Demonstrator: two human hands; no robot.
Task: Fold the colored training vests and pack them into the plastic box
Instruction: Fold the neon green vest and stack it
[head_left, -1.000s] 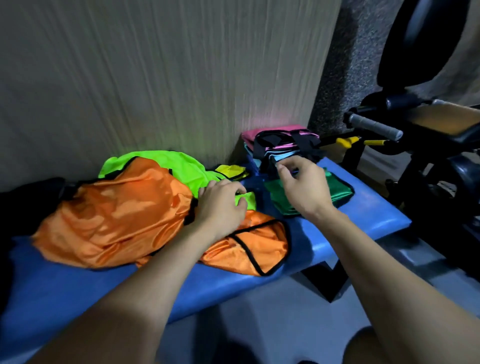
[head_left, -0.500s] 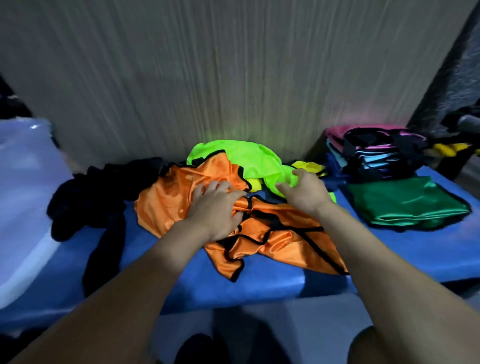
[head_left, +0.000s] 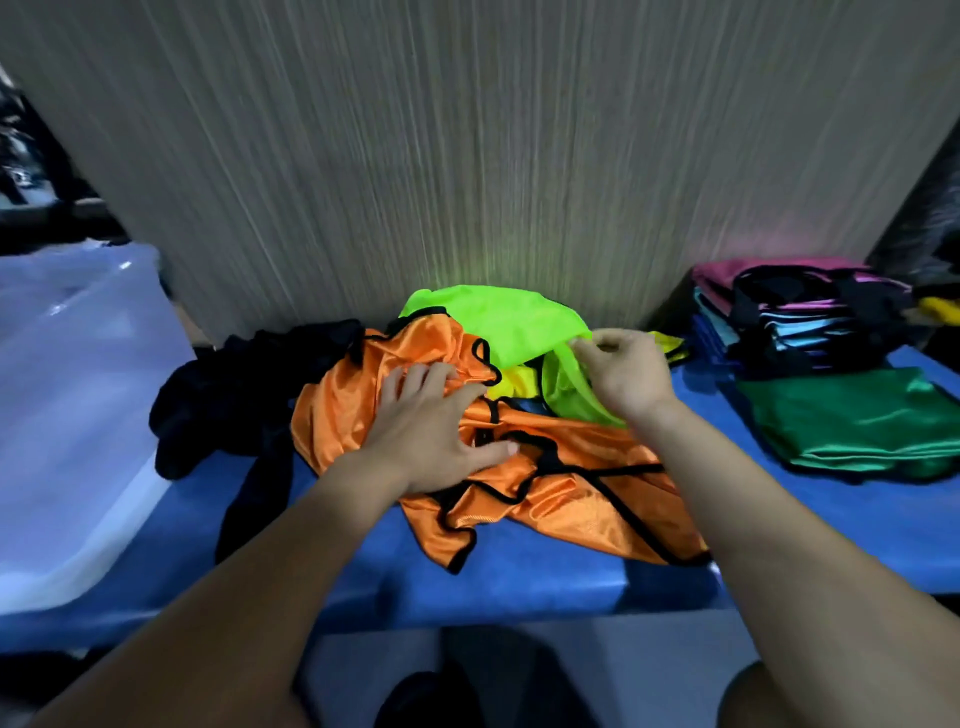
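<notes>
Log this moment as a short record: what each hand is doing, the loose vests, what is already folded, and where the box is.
left hand: flat, fingers spread, pressing on the crumpled orange satin vest
right hand: pinching the neon green vest
folded: dark green satin vest laid flat, beside a stack of folded vests at right
box: translucent plastic box at left
surface: blue padded bench

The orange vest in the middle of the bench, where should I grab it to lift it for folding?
Probably by the black-trimmed shoulder straps on the orange vest, reaching from the front edge of the bench. It lies crumpled, and the left hand already rests flat on it near those loops.
</notes>
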